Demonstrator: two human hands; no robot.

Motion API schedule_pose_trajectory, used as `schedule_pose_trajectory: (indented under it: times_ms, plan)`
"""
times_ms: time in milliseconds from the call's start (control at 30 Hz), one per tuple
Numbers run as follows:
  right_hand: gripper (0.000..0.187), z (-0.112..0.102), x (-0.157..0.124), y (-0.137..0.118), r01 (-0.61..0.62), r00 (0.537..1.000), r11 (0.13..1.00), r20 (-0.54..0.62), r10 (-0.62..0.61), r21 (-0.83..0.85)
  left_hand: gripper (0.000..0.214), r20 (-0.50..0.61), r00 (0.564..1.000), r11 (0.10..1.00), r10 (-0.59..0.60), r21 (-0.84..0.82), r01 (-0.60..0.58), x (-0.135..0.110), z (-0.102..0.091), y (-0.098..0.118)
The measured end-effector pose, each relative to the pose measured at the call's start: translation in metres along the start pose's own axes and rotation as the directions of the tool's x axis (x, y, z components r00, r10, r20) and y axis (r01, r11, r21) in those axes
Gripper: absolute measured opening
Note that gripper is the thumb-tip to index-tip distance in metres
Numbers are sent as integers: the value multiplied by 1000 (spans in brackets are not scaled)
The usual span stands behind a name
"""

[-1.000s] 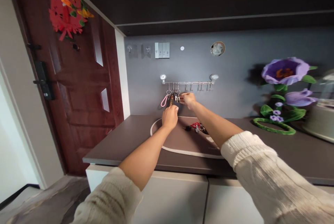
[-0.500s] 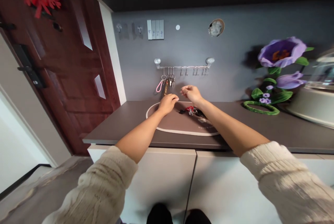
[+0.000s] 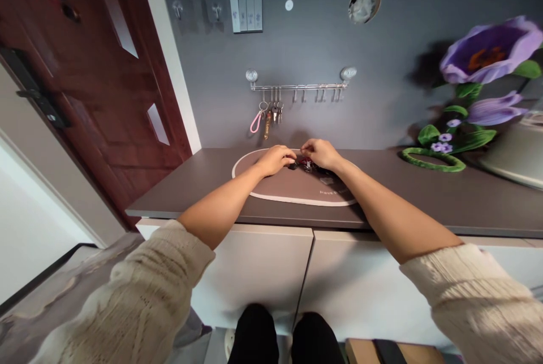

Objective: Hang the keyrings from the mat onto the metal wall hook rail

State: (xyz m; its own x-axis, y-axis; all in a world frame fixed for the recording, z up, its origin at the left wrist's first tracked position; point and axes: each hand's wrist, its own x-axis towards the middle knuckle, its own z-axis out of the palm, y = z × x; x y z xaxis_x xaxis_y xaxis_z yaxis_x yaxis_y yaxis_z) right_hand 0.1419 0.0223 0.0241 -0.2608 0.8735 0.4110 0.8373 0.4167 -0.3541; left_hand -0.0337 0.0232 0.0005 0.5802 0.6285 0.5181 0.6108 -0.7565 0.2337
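Observation:
Both hands meet over a bunch of keys with a red tag [image 3: 304, 164] lying on an oval brown mat [image 3: 292, 189] on the counter. My left hand [image 3: 275, 159] has its fingers curled at the left end of the bunch. Pinching the bunch from the right is my right hand [image 3: 321, 152]. On the wall above, a metal hook rail [image 3: 299, 86] carries a pink loop keyring [image 3: 255, 121] and a cluster of keys [image 3: 274, 112].
A dark red door [image 3: 89, 87] stands at the left. Light switches [image 3: 246, 10] sit high on the grey wall. Purple fabric flowers [image 3: 483, 76] and a green ring [image 3: 432, 160] stand at the right of the brown counter [image 3: 203, 183]. White cabinet doors [image 3: 263, 268] are below.
Both hands came down from the keys on the hook rail to the mat and closed on the bunch lying there. The view tilted downward.

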Motion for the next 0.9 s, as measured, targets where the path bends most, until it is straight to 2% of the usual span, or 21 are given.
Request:
schedule_pose_trajectory:
  times_ms: [300,533,900]
  plan:
    - [20,6,1,-5,23,999,992,39,-18,-126,19,44,998,996,-41,86,37,3,1,1]
    - [16,11,4,1,38,999,994,28,-35,-105,18,-56,994,992,-91,81,96,3,-3,-1]
    - [14,11,3,-2,26,999,999,23,-25,-35,19,-182,972,988,-151,-56,143,4,-7,-4]
